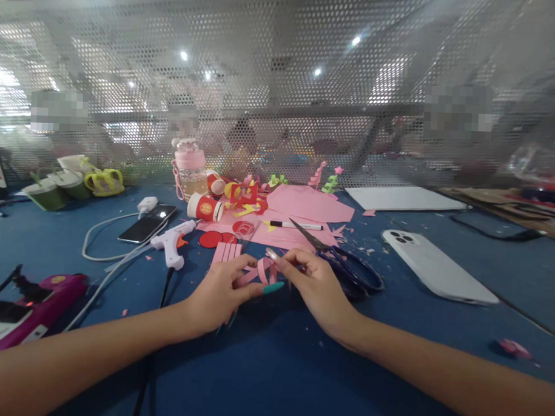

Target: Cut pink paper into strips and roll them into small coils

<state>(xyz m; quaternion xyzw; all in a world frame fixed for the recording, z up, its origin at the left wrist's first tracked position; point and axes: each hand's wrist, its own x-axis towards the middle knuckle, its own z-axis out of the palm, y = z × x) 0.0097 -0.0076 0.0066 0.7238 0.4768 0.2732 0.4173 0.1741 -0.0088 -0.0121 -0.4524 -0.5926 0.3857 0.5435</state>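
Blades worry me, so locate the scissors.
In the head view, the scissors lie right of centre, between the right hand and the white phone.

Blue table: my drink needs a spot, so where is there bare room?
The widest bare patch of table is the near middle, between left forearm and right forearm. Another lies between white phone and right forearm, a pink scrap at its right. Beyond the hands it's crowded: pink paper, scissors, glue gun.

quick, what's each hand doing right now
Left hand: fingers closed on a curled pink paper strip.
Right hand: thumb and fingers pinched at the same strip's other side.
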